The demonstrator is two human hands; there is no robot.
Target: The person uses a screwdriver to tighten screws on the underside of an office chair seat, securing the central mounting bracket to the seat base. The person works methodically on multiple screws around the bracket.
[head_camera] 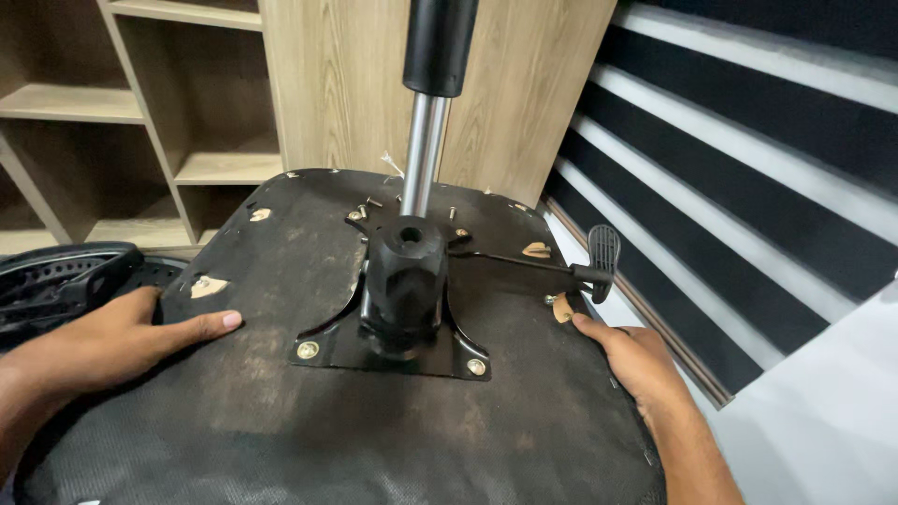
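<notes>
From where I watch, an upturned office chair seat (281, 411) fills the view, its black fabric underside worn and torn at several small spots. My left hand (122, 341) lies flat on the seat's left edge, fingers stretched out and pressing the fabric, gripping nothing. My right hand (631, 355) rests on the right edge, fingers loosely extended, 1 fingertip just beside a torn patch (561, 309) and a screw; it too has hold of nothing.

At the seat's middle sits a black metal mounting plate (383, 351), with 2 brass-coloured bolts (307, 350) showing at its near corners. A black housing (404, 271) rises from the plate, and a chrome gas-lift cylinder (424, 150) with a black upper sleeve stands tilted behind it. A thin lever ending in a black ribbed paddle (603, 251) reaches out to the right, above my right hand.

A black mesh chair part (56, 281) lies to the left, near my left wrist. Behind stand wooden shelves (140, 103), a wood panel (346, 75) and striped blinds (748, 168).
</notes>
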